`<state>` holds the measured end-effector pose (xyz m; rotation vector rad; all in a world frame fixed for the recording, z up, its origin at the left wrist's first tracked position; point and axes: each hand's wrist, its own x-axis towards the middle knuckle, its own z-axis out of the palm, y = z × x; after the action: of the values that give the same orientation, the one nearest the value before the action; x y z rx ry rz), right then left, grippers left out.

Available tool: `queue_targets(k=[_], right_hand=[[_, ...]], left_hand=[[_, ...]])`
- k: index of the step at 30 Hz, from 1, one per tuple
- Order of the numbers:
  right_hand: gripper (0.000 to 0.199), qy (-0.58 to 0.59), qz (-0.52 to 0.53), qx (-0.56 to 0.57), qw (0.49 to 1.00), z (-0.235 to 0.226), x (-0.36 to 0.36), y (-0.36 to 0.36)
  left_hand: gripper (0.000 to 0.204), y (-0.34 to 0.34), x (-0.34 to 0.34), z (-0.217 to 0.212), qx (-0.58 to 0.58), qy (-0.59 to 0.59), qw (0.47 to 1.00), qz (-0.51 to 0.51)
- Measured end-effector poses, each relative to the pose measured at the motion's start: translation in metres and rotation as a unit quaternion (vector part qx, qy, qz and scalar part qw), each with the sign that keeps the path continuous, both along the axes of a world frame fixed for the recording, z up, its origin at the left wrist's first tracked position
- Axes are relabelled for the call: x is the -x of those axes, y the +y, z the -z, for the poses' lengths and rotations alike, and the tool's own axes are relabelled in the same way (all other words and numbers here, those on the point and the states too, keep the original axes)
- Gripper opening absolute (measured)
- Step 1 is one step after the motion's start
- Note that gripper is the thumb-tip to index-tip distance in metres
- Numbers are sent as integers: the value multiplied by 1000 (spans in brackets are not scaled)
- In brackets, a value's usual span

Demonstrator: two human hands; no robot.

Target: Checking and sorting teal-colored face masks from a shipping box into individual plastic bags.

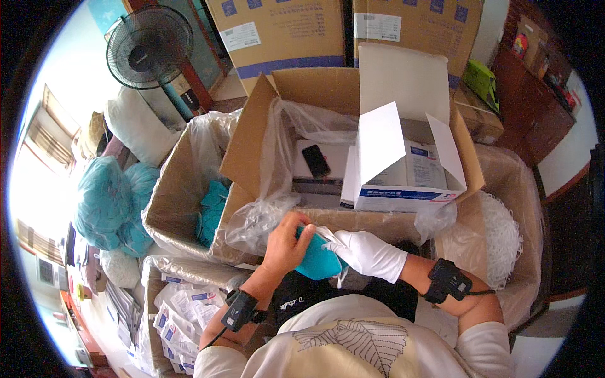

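Hands working a teal face mask between them, over the lap

Left hand (285, 244), bare, has its fingers curled round the teal mask (317, 258); right hand (368, 253), in a white glove, pinches the mask's near edge, beside a thin white ear loop. Judged from this, the mask is being fitted or checked. Just ahead stand an open white carton (403, 183) and a lined cardboard box (302, 94), a phone (315, 160) inside it; a steady two-handed grip seems needed.

both hands (287, 242) hold a teal mask (316, 259).
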<state>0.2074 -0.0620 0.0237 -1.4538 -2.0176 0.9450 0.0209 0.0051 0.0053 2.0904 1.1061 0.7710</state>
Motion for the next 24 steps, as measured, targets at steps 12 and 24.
queue_targets(k=[12,24], right_hand=[[24,-100,-16,-67,993,5,7,-1],[16,91,6,-51,995,16,0,-23]], left_hand=[[38,-9,-6,28,168,3,986,-24],[26,13,27,36,13,238,965,-111]])
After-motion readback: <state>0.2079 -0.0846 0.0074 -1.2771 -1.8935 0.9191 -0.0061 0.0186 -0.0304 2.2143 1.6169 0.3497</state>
